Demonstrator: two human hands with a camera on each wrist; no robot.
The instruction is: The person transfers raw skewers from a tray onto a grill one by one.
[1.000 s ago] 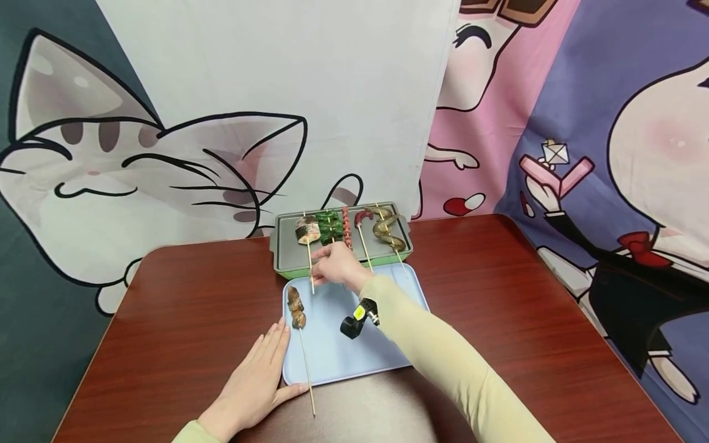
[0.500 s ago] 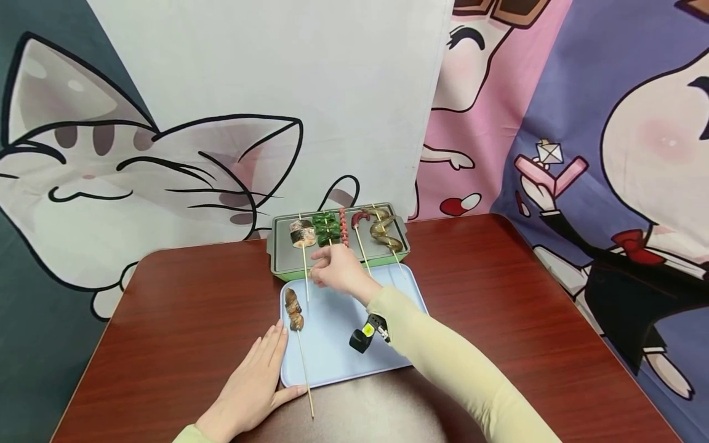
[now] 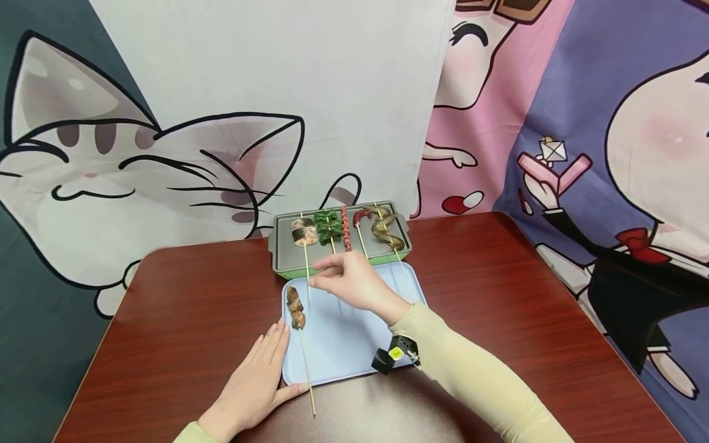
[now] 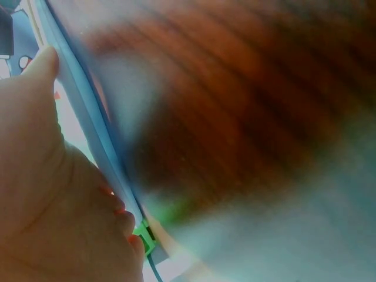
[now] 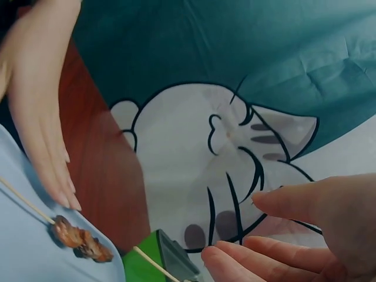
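My left hand (image 3: 256,376) lies with straight fingers along the left side of the light blue tray (image 3: 349,344), its thumb at the near edge beside a stick. On that tray is a skewer of browned meat chunks (image 3: 296,307). My right hand (image 3: 354,280) hovers over the tray's far part. Its thumb and fingers stand apart in the right wrist view, holding nothing. Closest to its fingertips is the stick of a skewer with a pale, dark-banded chunk (image 3: 304,232), which lies on the green-sided grill (image 3: 285,246).
On the grill also lie a green leafy skewer (image 3: 328,227), a red beaded skewer (image 3: 346,227), a dark red curled skewer (image 3: 361,216) and a wavy brownish one (image 3: 382,229). A printed cloth (image 3: 354,92) hangs behind the wooden table (image 3: 498,295).
My right hand has drawn back slightly toward me and right, its fingers now apart from the banded skewer's stick. That skewer sits slightly further left. My left hand stays on the tray's edge.
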